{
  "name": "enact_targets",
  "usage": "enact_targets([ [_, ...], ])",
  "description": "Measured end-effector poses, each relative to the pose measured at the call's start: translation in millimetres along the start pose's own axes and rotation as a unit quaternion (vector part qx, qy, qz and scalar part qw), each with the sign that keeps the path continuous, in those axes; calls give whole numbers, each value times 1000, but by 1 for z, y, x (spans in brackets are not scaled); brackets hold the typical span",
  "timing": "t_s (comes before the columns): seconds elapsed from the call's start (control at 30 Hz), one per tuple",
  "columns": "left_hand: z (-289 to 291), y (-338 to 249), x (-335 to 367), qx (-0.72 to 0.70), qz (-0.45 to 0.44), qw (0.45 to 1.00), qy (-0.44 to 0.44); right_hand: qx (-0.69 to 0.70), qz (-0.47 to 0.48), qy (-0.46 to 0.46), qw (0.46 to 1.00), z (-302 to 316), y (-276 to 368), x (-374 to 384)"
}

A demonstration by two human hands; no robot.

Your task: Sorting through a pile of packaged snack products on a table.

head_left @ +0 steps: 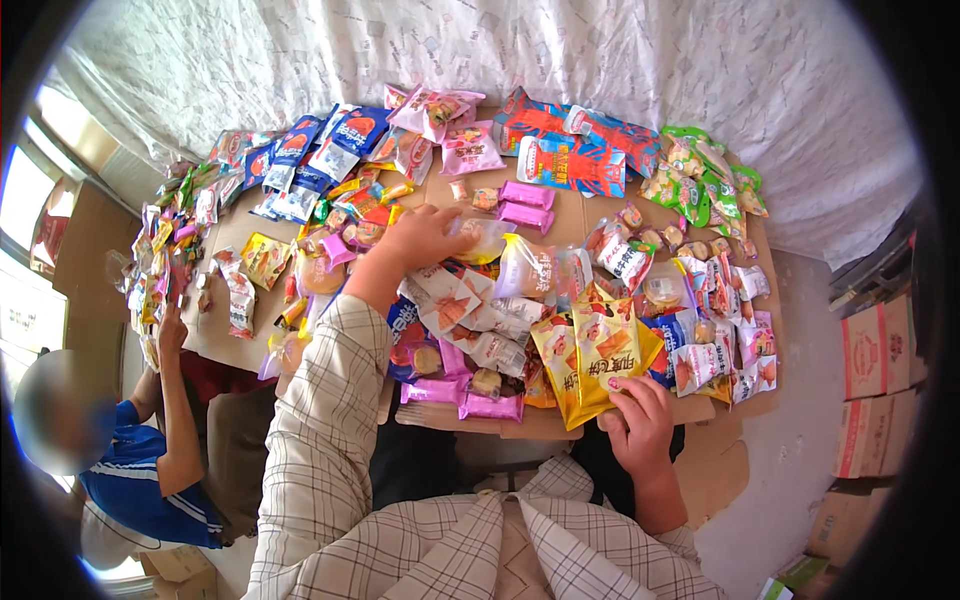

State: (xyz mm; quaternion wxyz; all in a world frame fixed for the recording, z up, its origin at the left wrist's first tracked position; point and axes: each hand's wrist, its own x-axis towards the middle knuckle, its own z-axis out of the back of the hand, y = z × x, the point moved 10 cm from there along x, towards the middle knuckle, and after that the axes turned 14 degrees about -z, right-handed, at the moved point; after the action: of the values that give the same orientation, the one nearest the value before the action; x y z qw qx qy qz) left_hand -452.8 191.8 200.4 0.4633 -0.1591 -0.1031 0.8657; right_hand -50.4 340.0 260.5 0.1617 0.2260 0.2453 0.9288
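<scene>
My left hand (425, 240) reaches over the pile, its fingers bent round the left edge of a clear-wrapped bun (487, 240). With thumb and fingers, my right hand (641, 425) pinches the lower right edge of a yellow snack bag (608, 352). A second yellow bag (557, 362) lies partly under that one. Left of them is a heap of white snack packets (480, 320), with purple-wrapped bars (490, 406) at the near edge. Another wrapped bun (527, 270) rests beside the one at my left hand.
Blue bags (352, 135), pink bags (472, 147), red-and-blue bags (572, 165) and green bags (718, 185) line the far side of the cardboard-covered table (240, 338). A co-worker in blue (140, 480) handles small packets at the left. Cartons (875, 350) stand stacked at the right.
</scene>
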Motion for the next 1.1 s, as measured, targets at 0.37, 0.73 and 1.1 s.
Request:
enact_targets([
  [0.37,23,-74,-79,72,-50,993,-81,15,-5,5,1000,0,2,-2],
  [0.73,46,-62,-8,22,-113,985,-126,12,2,-1,1000,2,3,3],
  [1.1,-24,-28,77,93,-184,977,-62,13,-6,22,1000,-1,-3,4],
])
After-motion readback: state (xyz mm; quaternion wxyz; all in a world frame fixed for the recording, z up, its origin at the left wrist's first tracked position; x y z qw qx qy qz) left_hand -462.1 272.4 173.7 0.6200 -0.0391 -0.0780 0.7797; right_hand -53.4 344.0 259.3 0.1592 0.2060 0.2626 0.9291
